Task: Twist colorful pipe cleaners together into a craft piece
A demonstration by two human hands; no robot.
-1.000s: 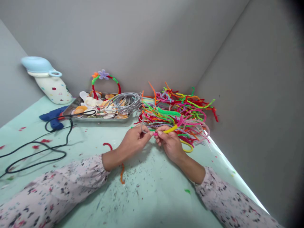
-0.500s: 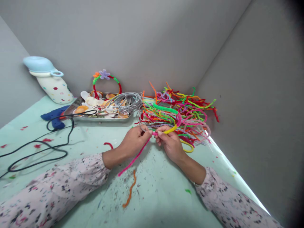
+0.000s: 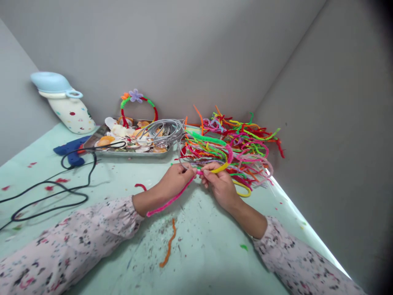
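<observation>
Pinched in my left hand [image 3: 177, 180] is a pink pipe cleaner [image 3: 168, 202], its loose end hanging down to the left past my wrist. My right hand [image 3: 219, 185] is closed on the yellow stretch of a wrapped hoop [image 3: 220, 168], close beside the left fingertips. From there the hoop curves up through pink into green. A short pink length spans the gap between the two hands. Thin grey wire shows beside my left fingers. Just behind the hands lies a heap of many-coloured pipe cleaners [image 3: 251, 143].
A metal tray [image 3: 132, 154] holds shell-like pieces, with a coil of grey wire [image 3: 167, 131] on it. A flower-trimmed headband [image 3: 155, 112] stands there. Left are a blue glue gun [image 3: 72, 150], its black cord [image 3: 50, 186] and a bottle [image 3: 70, 110]. An orange pipe cleaner [image 3: 169, 248] lies in front.
The pink pipe cleaner's free end has swung up and left, nearer my left wrist. Both hands keep their grip in nearly the same place.
</observation>
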